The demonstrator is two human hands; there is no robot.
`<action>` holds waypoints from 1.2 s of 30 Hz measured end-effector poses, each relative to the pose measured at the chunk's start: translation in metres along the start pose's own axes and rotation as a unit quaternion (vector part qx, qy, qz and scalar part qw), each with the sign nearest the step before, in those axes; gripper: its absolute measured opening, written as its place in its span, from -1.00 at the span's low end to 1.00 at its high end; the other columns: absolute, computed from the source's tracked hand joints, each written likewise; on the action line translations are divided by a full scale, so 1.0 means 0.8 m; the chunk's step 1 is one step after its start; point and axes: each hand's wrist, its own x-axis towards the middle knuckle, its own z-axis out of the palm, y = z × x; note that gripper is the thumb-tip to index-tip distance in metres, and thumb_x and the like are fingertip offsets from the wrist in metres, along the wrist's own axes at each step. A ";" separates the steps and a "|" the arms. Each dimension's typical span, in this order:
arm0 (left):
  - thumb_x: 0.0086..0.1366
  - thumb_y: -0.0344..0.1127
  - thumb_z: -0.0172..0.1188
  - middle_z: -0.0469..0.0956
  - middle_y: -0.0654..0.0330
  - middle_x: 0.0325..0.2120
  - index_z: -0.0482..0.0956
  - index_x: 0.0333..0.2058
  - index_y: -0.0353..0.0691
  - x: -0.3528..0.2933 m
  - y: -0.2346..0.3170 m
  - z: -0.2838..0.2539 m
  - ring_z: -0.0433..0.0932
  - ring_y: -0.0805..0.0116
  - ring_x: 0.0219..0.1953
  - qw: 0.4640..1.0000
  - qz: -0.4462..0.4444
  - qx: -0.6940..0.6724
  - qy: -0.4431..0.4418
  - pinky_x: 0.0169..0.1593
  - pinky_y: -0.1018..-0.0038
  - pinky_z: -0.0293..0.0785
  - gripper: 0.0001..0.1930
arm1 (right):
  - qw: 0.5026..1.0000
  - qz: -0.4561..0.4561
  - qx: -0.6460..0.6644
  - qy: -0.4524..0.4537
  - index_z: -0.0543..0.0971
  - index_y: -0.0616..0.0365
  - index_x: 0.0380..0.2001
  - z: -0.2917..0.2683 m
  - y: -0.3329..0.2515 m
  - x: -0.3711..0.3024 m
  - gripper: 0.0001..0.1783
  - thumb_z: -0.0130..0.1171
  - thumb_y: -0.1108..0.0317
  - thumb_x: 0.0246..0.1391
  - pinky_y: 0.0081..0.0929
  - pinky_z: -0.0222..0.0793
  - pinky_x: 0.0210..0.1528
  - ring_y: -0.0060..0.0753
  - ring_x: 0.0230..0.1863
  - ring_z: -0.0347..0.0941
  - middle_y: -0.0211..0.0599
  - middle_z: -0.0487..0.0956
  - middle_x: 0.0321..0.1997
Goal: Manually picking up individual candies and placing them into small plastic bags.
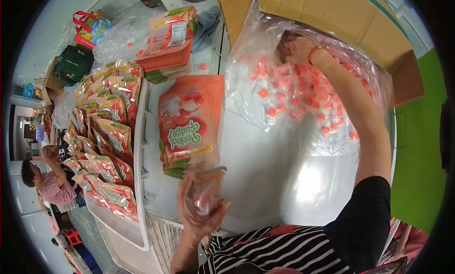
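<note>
My left hand is wrapped round a pouch with a clear plastic face, its mouth spread apart. Just beyond it, flat pink pouches with a fruit print and green lower corners lie stacked on the white table. My right hand, with a red bead bracelet at the wrist, reaches to the far side of a big clear plastic bag. Small individually wrapped red candies are spread in that bag. The right fingers curl down, and what they hold, if anything, is hidden.
An opened cardboard box stands behind the candies. At left, a white tray carries rows of filled pouches. Another pouch stack sits at the far left, beside a grey cloth. A person is further left.
</note>
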 end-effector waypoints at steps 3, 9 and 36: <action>-0.28 -0.38 0.48 0.31 0.00 -0.04 0.15 0.11 -0.39 -0.015 -0.002 -0.007 0.39 0.18 -0.04 0.998 -0.063 -0.018 0.022 0.04 0.35 0.33 -0.06 | 0.999 0.023 0.033 0.033 0.49 0.03 -0.13 0.036 0.003 -0.055 -0.50 0.16 0.02 -0.16 -0.25 0.34 0.05 -0.10 0.05 0.40 -0.17 0.42 0.08; 0.03 -0.69 0.15 0.33 0.23 -0.82 0.27 -0.15 -0.47 -0.049 -0.004 -0.025 0.35 0.45 -0.84 0.998 -0.059 -0.025 0.025 -0.75 0.59 0.34 -0.61 | 0.988 0.039 -0.052 0.141 0.35 -0.04 0.10 0.051 -0.035 -0.150 -0.37 0.18 0.02 -0.05 0.17 -0.04 0.24 -0.09 0.34 0.01 -0.27 0.19 0.29; -0.08 -0.49 0.40 0.43 0.14 -0.15 0.33 -0.01 -0.36 -0.119 -0.046 -0.060 0.43 0.37 -0.14 0.990 -0.058 -0.064 0.110 -0.05 0.51 0.36 -0.38 | 0.492 0.106 0.806 0.312 0.35 0.22 0.03 0.160 -0.213 -0.273 -0.53 -0.30 0.09 0.30 -0.38 0.09 0.21 -0.38 0.14 0.29 -0.21 0.43 0.07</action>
